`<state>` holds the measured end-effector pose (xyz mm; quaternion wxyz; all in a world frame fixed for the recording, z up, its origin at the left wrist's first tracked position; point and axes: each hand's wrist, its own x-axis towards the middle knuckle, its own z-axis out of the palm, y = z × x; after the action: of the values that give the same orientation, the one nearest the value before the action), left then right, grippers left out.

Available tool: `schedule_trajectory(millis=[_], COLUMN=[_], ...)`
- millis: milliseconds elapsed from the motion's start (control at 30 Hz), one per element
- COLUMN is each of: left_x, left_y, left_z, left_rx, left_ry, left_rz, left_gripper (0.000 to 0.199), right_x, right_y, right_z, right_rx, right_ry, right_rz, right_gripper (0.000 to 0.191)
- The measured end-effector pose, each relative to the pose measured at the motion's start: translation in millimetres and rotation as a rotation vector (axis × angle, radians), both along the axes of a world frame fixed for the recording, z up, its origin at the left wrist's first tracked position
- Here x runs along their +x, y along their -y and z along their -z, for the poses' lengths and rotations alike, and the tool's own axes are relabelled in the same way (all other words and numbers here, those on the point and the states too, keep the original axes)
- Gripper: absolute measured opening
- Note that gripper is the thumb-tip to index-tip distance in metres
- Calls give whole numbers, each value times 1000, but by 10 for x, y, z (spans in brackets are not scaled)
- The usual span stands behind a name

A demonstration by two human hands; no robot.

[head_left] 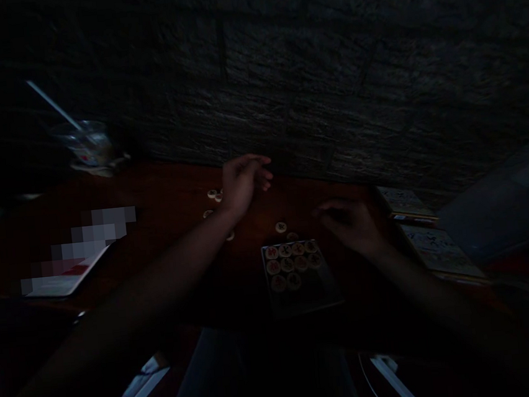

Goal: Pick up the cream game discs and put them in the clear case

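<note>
The light is very dim. Over the far side of the wooden table, my left hand (243, 183) is open, its fingers loosely stretched to the right. Several round xiangqi pieces (212, 193) lie beside and partly behind its wrist. Fingers curled together, my right hand (348, 223) hovers right of a shallow square box (317, 287); whatever its fingertips may hold is hidden in the dark. Rows of xiangqi pieces (285, 251) with red and dark characters fill the box's far part. Just beyond the box is a loose xiangqi piece (281, 227), with another dim one nearer its rim.
A dark stone wall (256, 68) rises behind the table (160, 183). At far left stands a clear plastic cup (84, 144) with a straw. A pale flat sheet or tray (74, 267), partly blurred out, lies left. Two flat boxes (437, 247) lie at right.
</note>
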<state>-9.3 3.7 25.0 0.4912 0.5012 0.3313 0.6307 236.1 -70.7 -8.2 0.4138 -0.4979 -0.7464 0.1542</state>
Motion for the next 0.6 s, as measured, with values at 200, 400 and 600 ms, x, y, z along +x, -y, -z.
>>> schedule_trajectory(millis=[200,400,600], left_x=[-44,9,125], left_y=[-130,-296,-596], left_z=[24,-65,-355], left_rx=[-46,-181,-273], left_ry=[3,75,258], left_rz=[-139,-196,-261], left_gripper=[18,25,34], right_x=[42,51,67], right_y=[-162,-153,-163], right_z=[134,79,91], right_rx=[-41,-37,-52], right_ry=[30,61,95], right_rz=[10,-6,-28], right_gripper=[21,19,20])
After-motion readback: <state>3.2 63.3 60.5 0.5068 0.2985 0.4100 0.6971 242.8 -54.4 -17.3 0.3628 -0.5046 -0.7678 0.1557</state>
